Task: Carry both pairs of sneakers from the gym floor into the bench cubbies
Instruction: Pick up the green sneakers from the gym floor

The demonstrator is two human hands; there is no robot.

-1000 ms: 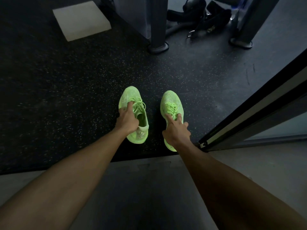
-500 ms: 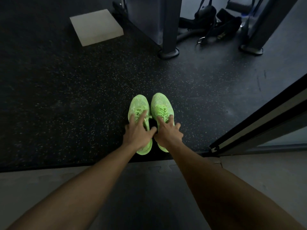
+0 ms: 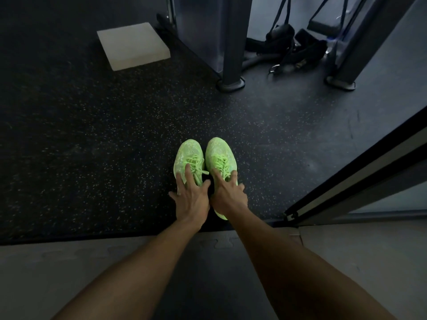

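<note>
A pair of neon green sneakers stands side by side on the dark speckled gym floor, toes pointing away from me. My left hand [image 3: 191, 195] lies over the heel and laces of the left sneaker [image 3: 188, 155], fingers spread across it. My right hand [image 3: 227, 192] covers the rear half of the right sneaker [image 3: 219, 153], fingers curled onto its collar and laces. Both shoes rest on the floor and touch each other. Their heels are mostly hidden under my hands. No second pair and no bench cubbies are in view.
A pale foam block [image 3: 132, 46] lies at the back left. A grey machine post [image 3: 231, 42] stands behind the shoes, with black straps and handles [image 3: 291, 54] heaped to its right. A dark door frame [image 3: 360, 174] slants along the right. A lighter mat edge [image 3: 115, 250] runs below.
A second ago the two sneakers stood apart. My hands have slid them together until they touch, and my fingers now lie further over the laces.
</note>
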